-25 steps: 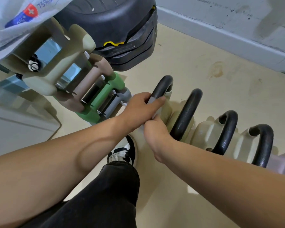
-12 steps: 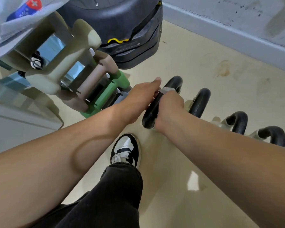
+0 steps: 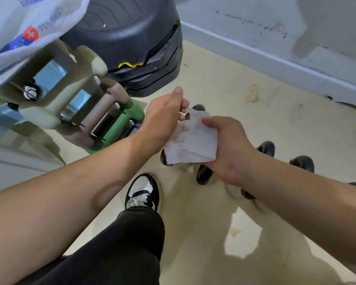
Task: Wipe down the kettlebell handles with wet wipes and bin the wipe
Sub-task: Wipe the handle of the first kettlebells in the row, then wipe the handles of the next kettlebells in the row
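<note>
A white wet wipe (image 3: 190, 138), smudged grey, is stretched out flat between both hands above the row of kettlebells. My left hand (image 3: 162, 118) pinches its upper left corner. My right hand (image 3: 228, 145) grips its right edge with the thumb on top. Below the wipe, black kettlebell handles (image 3: 267, 148) show only in parts; the nearest handle (image 3: 202, 174) is mostly hidden behind the wipe and my right wrist. The cream kettlebell bodies are largely covered by my right arm.
A rack of dumbbells (image 3: 103, 120) in cream, brown and green stands at the left, with a wipes packet (image 3: 23, 31) on top. Behind it sits a black stacked step platform (image 3: 132, 48). My shoe (image 3: 143, 192) is on the beige floor; a grey wall (image 3: 275, 38) runs along the back right.
Both hands have lifted off the first kettlebell handle. The wipe, earlier wrapped around that handle, is now pulled open between the two hands above it.
</note>
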`<state>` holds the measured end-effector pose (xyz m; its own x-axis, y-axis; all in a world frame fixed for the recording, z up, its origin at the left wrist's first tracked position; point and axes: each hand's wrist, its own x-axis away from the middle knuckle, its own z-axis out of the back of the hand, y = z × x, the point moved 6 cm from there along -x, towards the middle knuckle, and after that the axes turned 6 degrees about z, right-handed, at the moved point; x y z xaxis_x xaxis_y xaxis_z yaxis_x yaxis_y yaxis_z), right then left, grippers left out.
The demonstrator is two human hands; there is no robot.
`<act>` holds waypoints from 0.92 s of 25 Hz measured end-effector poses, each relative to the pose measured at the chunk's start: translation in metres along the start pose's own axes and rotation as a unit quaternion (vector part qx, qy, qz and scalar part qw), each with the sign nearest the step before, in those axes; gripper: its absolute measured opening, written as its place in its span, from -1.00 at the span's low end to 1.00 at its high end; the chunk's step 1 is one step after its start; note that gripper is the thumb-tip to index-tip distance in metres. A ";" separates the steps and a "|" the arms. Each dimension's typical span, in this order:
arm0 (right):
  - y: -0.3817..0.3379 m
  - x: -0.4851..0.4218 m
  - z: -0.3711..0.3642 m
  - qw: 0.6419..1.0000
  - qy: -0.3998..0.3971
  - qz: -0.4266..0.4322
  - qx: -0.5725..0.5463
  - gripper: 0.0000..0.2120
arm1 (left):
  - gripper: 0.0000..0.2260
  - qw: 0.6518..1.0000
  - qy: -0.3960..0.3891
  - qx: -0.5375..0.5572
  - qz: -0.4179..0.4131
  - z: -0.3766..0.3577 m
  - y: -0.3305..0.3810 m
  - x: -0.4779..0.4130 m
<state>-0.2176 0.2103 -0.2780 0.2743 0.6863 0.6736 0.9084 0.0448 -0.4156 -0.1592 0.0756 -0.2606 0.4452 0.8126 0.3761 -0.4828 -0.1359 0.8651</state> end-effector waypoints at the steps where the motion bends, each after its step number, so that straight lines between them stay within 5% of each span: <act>1: -0.009 -0.002 0.011 0.999 -0.020 0.004 0.050 -0.65 | -0.50 0.999 -0.034 0.029 0.029 -0.005 0.004 0.003; 3: -0.023 0.010 0.001 0.985 -0.134 -0.007 0.105 -0.51 | -0.46 0.982 -0.166 0.058 0.076 -0.025 0.006 0.012; 6: -0.044 0.008 0.005 0.969 -0.179 0.009 0.172 -0.44 | -0.44 0.923 -0.328 0.139 0.142 -0.052 0.001 0.027; 10: -0.079 -0.015 0.039 0.944 0.002 0.116 0.310 -0.66 | -0.65 0.923 -0.309 0.148 0.174 -0.051 -0.006 0.021; 14: -0.109 -0.021 0.072 0.926 0.185 0.170 0.282 -0.78 | -0.76 0.959 -0.170 0.112 0.198 -0.027 0.000 0.005; 18: -0.114 -0.023 0.080 0.864 0.198 0.212 0.412 -0.80 | -0.82 0.994 -0.015 -0.076 -0.073 -0.016 0.050 0.008; 20: -0.103 -0.026 0.080 0.840 0.155 0.196 0.482 -0.82 | -0.75 0.949 0.016 -0.204 -0.240 -0.037 0.056 0.023; 23: -0.096 -0.032 0.083 0.827 0.119 0.175 0.521 -0.76 | -0.80 0.881 -0.125 -0.332 -0.312 -0.085 0.005 0.044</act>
<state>-0.3398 0.2444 -0.3100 0.6294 0.6333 0.4503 0.0301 0.5592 -0.8285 -0.2065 0.1589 -0.2683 0.8927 0.4498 0.0296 -0.3832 0.7227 0.5751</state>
